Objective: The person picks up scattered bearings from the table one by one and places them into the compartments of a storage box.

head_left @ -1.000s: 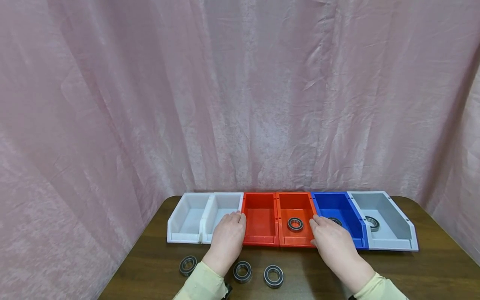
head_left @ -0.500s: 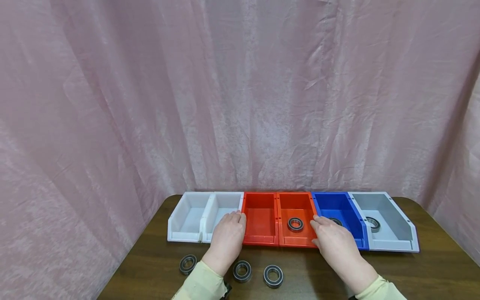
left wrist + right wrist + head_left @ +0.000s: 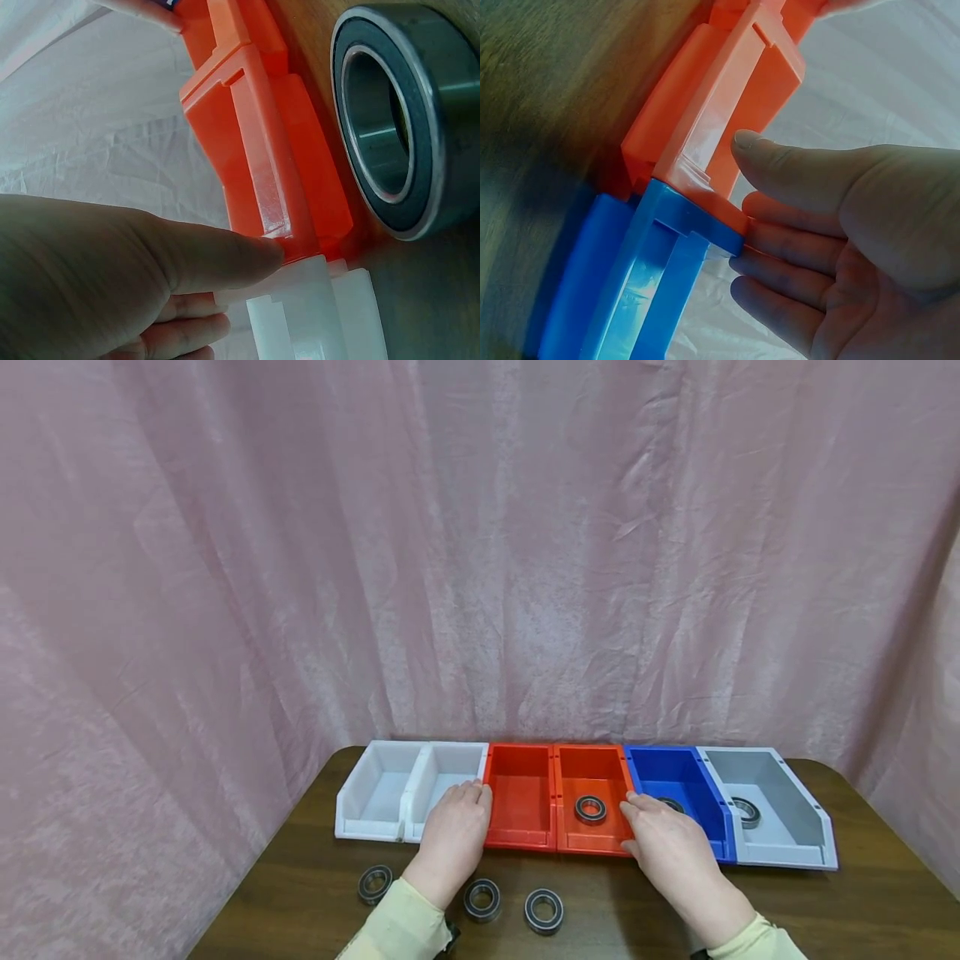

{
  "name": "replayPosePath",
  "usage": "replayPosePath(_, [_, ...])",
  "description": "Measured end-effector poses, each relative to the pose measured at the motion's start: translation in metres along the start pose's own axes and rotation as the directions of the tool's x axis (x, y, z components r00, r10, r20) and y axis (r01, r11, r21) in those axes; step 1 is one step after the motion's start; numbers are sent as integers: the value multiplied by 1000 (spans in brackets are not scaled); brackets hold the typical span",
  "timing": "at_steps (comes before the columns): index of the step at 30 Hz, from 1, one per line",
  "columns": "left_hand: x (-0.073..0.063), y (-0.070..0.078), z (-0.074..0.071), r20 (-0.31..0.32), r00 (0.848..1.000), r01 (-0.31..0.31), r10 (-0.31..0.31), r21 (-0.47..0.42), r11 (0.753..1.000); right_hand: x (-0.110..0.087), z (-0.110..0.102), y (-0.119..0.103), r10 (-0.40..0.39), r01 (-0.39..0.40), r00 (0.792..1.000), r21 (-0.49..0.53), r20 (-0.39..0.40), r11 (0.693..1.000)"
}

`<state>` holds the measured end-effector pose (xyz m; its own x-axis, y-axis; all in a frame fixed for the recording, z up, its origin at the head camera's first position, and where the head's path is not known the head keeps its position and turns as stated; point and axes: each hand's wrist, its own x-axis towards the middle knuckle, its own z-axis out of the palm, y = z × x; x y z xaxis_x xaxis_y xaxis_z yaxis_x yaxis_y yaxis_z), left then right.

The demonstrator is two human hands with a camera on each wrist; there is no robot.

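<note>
My left hand [image 3: 455, 827] lies over the side where a white bin [image 3: 450, 760] meets a red bin [image 3: 520, 793]. Its straight thumb touches the front corner there in the left wrist view. At the border between the orange-red bin [image 3: 592, 768] and the blue bin [image 3: 671, 764] is my right hand [image 3: 671, 843]. In the right wrist view its fingers are extended, tips at the bins' shared edge, and nothing is in the palm. A ball bearing [image 3: 591, 810] lies in the orange-red bin. Another bearing [image 3: 671, 805], in the blue bin, is partly hidden by the right hand.
Three loose bearings lie in front of the bins: one left [image 3: 375, 885], one middle [image 3: 482, 900] and one right [image 3: 543, 911]. A grey bin [image 3: 787, 856] with a bearing [image 3: 746, 812] ends the row. Another white bin [image 3: 371, 831] stands far left. A pink curtain [image 3: 480, 568] hangs behind the table.
The head view tilts very slightly. Both hands stay at the same bin edges, and the bearings keep their places.
</note>
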<state>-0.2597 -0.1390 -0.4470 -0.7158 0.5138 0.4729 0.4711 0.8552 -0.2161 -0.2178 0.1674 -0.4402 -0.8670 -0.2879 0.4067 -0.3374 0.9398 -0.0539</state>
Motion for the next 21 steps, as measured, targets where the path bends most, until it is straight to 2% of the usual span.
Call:
replayPosePath(11, [-2, -1, 2, 21, 1000, 3, -2, -5, 1000, 1, -2, 1, 7, -8, 999, 3, 37, 1000])
replayPosePath(21, [-11, -5, -7, 126, 992, 13, -8, -41, 999, 0, -3, 1, 2, -3, 999, 10, 51, 1000])
